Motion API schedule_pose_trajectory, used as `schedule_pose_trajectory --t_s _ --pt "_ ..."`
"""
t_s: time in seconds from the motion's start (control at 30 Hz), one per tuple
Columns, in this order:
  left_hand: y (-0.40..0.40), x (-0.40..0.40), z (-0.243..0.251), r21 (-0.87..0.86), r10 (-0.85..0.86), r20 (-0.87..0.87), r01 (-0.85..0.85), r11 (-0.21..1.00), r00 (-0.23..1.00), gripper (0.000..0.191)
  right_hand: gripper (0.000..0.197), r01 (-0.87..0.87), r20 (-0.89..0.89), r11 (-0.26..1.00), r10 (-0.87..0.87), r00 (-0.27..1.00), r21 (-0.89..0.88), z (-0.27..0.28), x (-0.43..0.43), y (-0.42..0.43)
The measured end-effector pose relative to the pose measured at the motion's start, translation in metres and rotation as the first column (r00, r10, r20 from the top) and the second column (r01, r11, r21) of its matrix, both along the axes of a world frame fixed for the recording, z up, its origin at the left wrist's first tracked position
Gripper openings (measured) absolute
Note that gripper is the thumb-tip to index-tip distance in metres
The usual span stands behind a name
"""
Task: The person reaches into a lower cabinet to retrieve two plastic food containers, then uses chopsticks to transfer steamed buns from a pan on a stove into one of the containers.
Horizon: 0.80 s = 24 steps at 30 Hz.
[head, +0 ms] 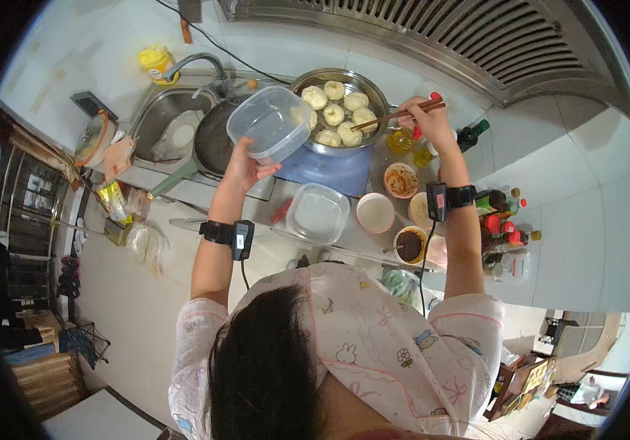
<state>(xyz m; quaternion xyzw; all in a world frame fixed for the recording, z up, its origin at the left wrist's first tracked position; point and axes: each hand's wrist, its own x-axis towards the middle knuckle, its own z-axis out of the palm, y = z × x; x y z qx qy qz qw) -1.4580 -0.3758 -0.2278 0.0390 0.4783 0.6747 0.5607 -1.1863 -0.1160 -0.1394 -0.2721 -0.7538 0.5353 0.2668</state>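
My left hand (247, 168) grips a clear plastic food container (271, 124), tilted beside the steamer and partly covering its left side. In my right hand (427, 118) is a pair of wooden chopsticks (389, 116), their tips at one of the steamed buns (349, 133). Several pale buns lie spread over the metal steamer tray (348, 82); one shows blurred through the container wall. A second clear plastic piece (318, 213), a container or its lid, rests on the counter below the steamer.
A frying pan (213, 132) with a green handle (174, 180) sits beside the sink (144, 124). Right of the steamer stand oil bottles (401, 142) and several bowls, one with dark sauce (411, 246). The range hood (430, 33) overhangs the back.
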Motion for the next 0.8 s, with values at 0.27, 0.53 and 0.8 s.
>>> schedule_pose_trajectory --t_s 0.27,0.53,0.8 --pt "-0.006 0.000 -0.006 0.001 0.021 -0.035 -0.021 1.000 0.999 0.064 0.011 -0.084 -0.152 0.977 0.055 0.987 -0.195 -0.072 -0.044 0.012" --pt "-0.011 -0.004 -0.014 -0.042 0.022 0.020 -0.021 0.999 1.000 0.059 0.010 -0.139 -0.225 0.956 0.080 0.971 -0.258 -0.116 -0.065 0.018" --pt "-0.008 0.007 -0.009 -0.079 0.025 -0.074 -0.031 0.996 0.997 0.059 0.014 -0.117 -0.375 0.934 -0.020 0.927 -0.339 -0.131 -0.059 0.022"
